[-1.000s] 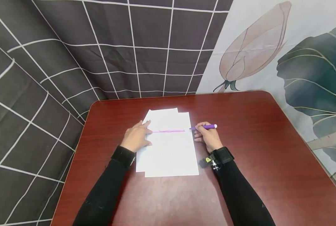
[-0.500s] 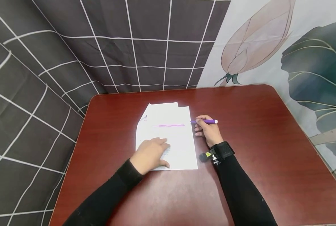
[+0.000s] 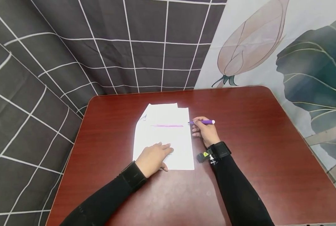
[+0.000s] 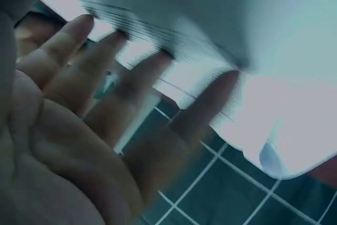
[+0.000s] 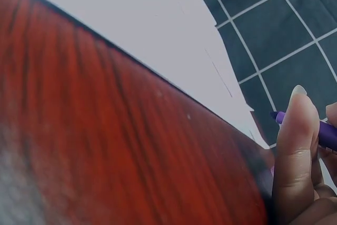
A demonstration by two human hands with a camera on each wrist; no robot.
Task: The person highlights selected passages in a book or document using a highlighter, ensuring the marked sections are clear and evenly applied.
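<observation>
White paper sheets, slightly offset from each other, lie on the table, with a purple line drawn across the upper part. My left hand lies over the lower part of the top sheet, fingers spread. Rows of fine print show by those fingertips in the left wrist view. Off the sheets' right edge, my right hand pinches a purple marker between thumb and fingers. The marker is uncapped, its dark tip pointing left toward the paper, level with the upper part of the page.
The reddish-brown wooden table extends around the sheets. A dark grid-patterned cloth hangs behind and to the left, and a floral cloth to the right. The sheets' upper left corner is slightly curled.
My left hand has left the sheets' left edge and moved down and right onto the lower part of the page. My right hand stays beside the right edge with the marker.
</observation>
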